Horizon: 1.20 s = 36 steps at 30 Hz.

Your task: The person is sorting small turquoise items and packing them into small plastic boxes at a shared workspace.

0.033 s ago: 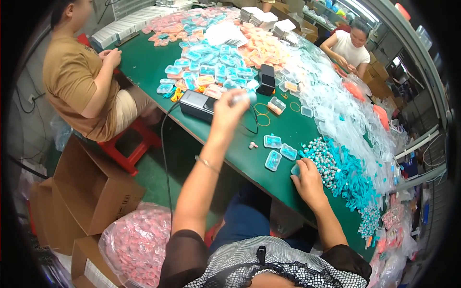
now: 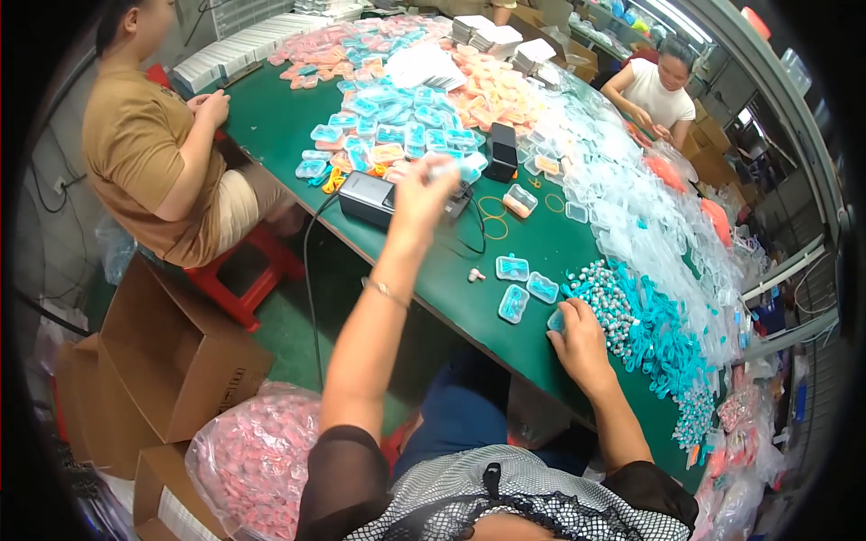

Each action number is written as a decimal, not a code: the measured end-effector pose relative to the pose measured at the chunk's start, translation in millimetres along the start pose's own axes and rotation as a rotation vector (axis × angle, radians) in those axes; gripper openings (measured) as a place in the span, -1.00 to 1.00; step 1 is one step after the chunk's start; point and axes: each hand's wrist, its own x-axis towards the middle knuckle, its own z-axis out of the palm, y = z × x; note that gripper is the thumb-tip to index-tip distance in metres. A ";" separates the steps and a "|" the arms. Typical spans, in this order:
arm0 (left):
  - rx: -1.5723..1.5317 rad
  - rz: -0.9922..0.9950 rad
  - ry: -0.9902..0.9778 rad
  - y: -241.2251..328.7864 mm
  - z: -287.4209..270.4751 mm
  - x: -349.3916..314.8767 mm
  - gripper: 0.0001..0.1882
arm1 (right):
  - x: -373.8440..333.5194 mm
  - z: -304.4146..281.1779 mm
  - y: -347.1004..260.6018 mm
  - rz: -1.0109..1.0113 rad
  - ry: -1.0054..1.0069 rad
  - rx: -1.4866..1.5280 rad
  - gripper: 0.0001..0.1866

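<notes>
At a crowded green table [image 2: 564, 243], I hold my left hand [image 2: 422, 200] raised over the near edge, thumb and fingers pinched together on a small pale thing [image 2: 442, 168], too blurred for me to say what it is. A black device [image 2: 365, 198] with a cable lies just beneath. My right hand [image 2: 582, 343] rests low on the table, thumb and fingertips closed around a small clear box [image 2: 556, 320] with blue inside, partly hidden by my grip. Three more blue-filled boxes [image 2: 513, 304] lie near it, with a small pink-and-white piece [image 2: 475, 275] to their left. To the right of my right hand spread a heap of small grey-and-blue pieces [image 2: 603, 298] and a tangle of blue cords [image 2: 666, 338]. Clear plastic cases [image 2: 622, 198] cover the table beyond. A co-worker in a brown shirt [image 2: 144, 144] sits at left; another in a white top [image 2: 663, 95] works across the table.
</notes>
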 end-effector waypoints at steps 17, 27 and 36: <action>0.606 0.663 0.097 -11.4 -4.0 91.3 -0.58 | -3.7 5.7 3.4 0.056 -0.006 0.126 -0.42; 1.008 0.443 -0.569 -25.9 42.9 -142.4 -0.43 | 0.4 -5.9 9.1 0.084 0.041 0.449 -0.47; 1.140 0.508 -0.432 -71.6 55.6 -157.6 -0.54 | 10.0 -31.6 99.1 0.389 0.188 0.953 -0.48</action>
